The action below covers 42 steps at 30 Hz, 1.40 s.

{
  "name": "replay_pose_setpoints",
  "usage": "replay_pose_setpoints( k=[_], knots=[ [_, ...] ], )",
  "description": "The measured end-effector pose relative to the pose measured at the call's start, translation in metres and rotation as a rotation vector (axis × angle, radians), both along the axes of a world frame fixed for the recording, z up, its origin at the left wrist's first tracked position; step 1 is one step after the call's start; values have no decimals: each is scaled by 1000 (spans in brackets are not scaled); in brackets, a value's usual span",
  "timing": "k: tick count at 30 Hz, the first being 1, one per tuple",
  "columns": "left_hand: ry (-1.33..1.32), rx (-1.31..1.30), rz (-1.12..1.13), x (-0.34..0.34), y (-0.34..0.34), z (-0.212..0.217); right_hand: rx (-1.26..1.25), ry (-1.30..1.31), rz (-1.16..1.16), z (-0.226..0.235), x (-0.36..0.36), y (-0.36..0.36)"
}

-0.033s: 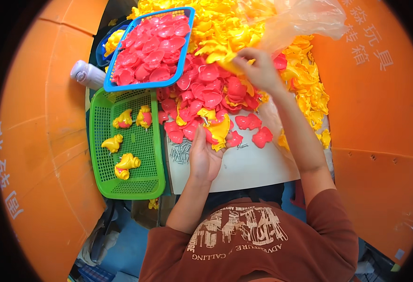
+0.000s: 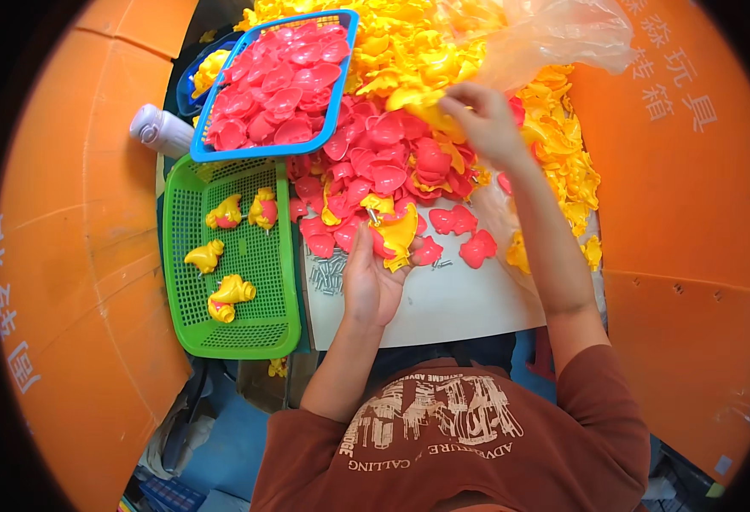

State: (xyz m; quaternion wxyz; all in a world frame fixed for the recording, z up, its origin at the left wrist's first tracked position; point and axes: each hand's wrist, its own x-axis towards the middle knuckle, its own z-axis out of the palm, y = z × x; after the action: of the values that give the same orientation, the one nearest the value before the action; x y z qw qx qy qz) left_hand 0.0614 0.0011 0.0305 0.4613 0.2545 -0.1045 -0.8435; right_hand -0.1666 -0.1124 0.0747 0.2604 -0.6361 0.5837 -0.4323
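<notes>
My left hand (image 2: 373, 286) is closed around a partly assembled toy figure (image 2: 399, 237) made of a yellow shell with a red part. A short metal pin (image 2: 373, 215) sticks out near its upper end. Farther up and to the right, my right hand (image 2: 484, 128) pinches a yellow plastic shell piece (image 2: 426, 109) over the heap. Below it lies a pile of glossy red shell pieces (image 2: 385, 175). Several loose metal pins (image 2: 328, 273) lie on the white work surface (image 2: 443, 307), left of my left hand. A few red pieces (image 2: 477, 248) rest to its right.
A green basket (image 2: 294, 299) at the left holds several yellow-and-red figures. Behind it, a blue basket (image 2: 349, 60) is full of red shells. A white bottle (image 2: 162, 130) stands left of it. Yellow pieces (image 2: 426, 51) heap up at the back beside a clear plastic bag (image 2: 563, 38). Orange panels (image 2: 682, 213) flank both sides.
My right hand has shifted slightly to the right with the yellow shell piece in its fingers. My left hand keeps its hold on the toy figure, nearly still.
</notes>
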Motion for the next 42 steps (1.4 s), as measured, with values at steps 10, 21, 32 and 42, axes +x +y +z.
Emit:
replay_pose_setpoints(
  k=[10, 21, 32, 42],
  knots=[
    [103, -2, 104, -32, -14, 28, 461, -826, 137, -4, 29, 94],
    [-26, -196, 179, -53, 3, 21, 233, -709, 43, -2, 52, 132],
    [-36, -264, 30, -41, 1, 18, 208, -827, -4, 4, 57, 137],
    [-142, -315, -68, -26, 1, 35, -289, 332, 272, 26, 42, 146]
  ],
)
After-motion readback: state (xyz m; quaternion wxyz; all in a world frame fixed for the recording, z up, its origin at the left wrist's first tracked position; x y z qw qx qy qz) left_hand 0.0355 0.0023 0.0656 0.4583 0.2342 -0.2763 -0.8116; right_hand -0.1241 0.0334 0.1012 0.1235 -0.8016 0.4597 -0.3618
